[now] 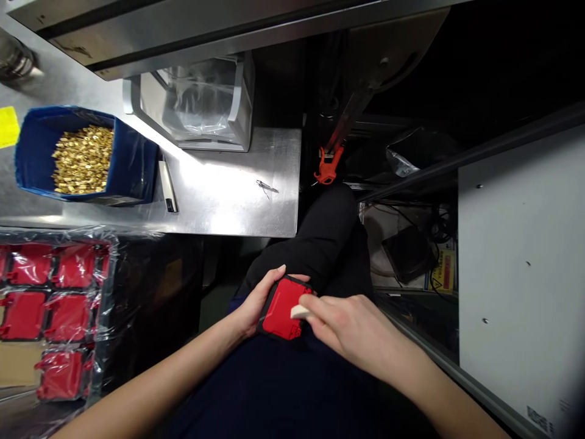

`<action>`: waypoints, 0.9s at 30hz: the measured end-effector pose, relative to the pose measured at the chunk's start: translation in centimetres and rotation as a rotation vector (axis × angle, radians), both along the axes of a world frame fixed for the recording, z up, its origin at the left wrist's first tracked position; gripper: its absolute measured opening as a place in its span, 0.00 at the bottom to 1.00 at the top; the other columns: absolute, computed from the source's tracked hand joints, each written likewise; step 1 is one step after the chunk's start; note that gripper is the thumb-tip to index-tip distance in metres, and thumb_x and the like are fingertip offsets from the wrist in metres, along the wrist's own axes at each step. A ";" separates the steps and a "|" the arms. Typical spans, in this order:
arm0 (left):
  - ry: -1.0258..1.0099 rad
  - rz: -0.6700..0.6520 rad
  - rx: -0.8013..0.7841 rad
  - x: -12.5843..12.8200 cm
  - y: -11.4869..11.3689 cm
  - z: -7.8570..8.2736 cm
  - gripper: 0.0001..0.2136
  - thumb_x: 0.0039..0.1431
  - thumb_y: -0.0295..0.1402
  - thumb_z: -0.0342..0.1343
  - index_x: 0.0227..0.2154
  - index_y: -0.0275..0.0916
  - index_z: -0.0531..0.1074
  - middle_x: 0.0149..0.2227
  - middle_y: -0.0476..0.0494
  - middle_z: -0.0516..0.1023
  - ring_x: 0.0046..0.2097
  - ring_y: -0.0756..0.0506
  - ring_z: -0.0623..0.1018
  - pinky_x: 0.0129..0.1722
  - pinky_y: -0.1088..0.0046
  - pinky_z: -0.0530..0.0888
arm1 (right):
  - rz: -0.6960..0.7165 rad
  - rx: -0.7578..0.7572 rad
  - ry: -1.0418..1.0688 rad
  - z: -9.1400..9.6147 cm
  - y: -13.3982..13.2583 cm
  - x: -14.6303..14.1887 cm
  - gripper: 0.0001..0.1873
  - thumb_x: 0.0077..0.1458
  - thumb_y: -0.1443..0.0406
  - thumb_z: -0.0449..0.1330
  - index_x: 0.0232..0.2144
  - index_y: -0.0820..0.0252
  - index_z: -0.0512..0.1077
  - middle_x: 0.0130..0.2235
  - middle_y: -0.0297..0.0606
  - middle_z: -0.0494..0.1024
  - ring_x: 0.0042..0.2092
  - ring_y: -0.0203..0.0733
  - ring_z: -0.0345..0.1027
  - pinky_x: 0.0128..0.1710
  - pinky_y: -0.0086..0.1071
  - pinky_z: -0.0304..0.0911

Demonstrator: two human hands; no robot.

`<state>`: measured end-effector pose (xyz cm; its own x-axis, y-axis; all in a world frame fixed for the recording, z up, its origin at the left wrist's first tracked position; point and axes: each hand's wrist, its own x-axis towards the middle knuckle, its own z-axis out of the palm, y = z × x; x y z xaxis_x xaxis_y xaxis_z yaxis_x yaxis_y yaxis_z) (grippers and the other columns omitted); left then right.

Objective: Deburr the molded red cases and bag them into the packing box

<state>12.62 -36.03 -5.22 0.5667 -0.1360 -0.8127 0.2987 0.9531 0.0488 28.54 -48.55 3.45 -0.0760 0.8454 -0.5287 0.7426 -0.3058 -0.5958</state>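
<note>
Gripped from its left side, the red part [284,308] is held in the left hand [256,305], with the fingers curled under it and the thumb laid along its upper edge. A pale piece [299,311] is pinched between the thumb and fingertips of the right hand [351,332] and is pressed against the right edge of the red part. What the pale piece is cannot be told. Both hands are kept low and close to the body, over the lap [320,238], which is clothed in dark cloth. The red part is thus found in front of the body and below the edge of the table [228,195], well apart from everything on it.

On the steel table a small thin object [267,187] is seen near the front edge. A clear box [205,103] lined with a plastic bag is set at the back. To its left a blue bin [31,152] is filled with brass pieces [85,158], and a slim tool [169,189] is laid just beside the bin. A yellow note [8,125] is stuck at the far left. Below the table, on the left, a tray [107,317] of more red parts is wrapped in clear film. An orange clip [328,167] is hung beyond the knee, and a white panel [521,244] is seen on the right.
</note>
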 end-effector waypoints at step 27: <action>0.105 -0.014 0.031 0.9 -0.2 0.4 0.28 0.66 0.51 0.52 0.54 0.31 0.77 0.41 0.30 0.86 0.36 0.39 0.85 0.34 0.67 0.80 | -0.096 0.232 -0.284 -2.5 -2.7 -1.9 0.12 0.72 0.61 0.49 0.54 0.53 0.65 0.32 0.27 0.80 0.27 0.37 0.74 0.25 0.36 0.45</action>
<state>13.51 -36.24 -4.85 0.4761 -0.1170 -0.8716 0.3171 0.9473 0.0460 26.67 -51.21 0.98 0.1318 0.9412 -0.3110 0.8626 -0.2635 -0.4319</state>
